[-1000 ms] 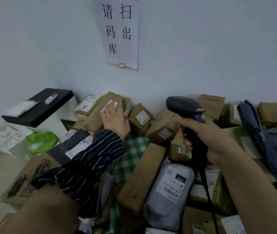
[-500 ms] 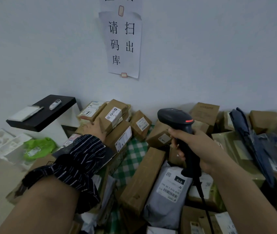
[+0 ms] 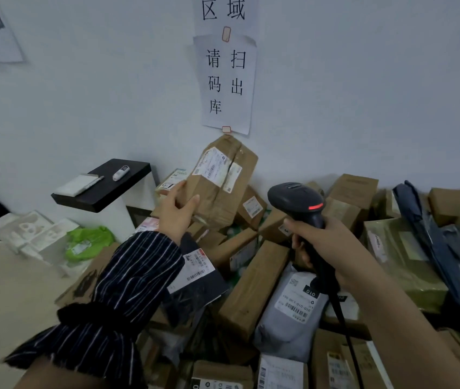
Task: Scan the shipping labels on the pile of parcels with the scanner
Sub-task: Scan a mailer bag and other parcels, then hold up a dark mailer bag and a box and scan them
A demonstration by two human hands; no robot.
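A black shelf point(image 3: 102, 186) juts out at left, with a green bag point(image 3: 88, 242) below it. The left hand point(image 3: 176, 213) grips a taped cardboard parcel point(image 3: 217, 189) raised above the pile, its shipping label point(image 3: 213, 167) facing the camera. Just to the right, the right hand point(image 3: 327, 242) clasps the black scanner point(image 3: 297, 200) over a grey mailer point(image 3: 293, 313). A dark umbrella point(image 3: 425, 237) lies far right.

A pale wall point(image 3: 363, 80) carries paper signs point(image 3: 226, 82) above the left hand point(image 3: 176, 217), a black shelf point(image 3: 102, 186) (notepad point(image 3: 75, 184) on top) to its left.
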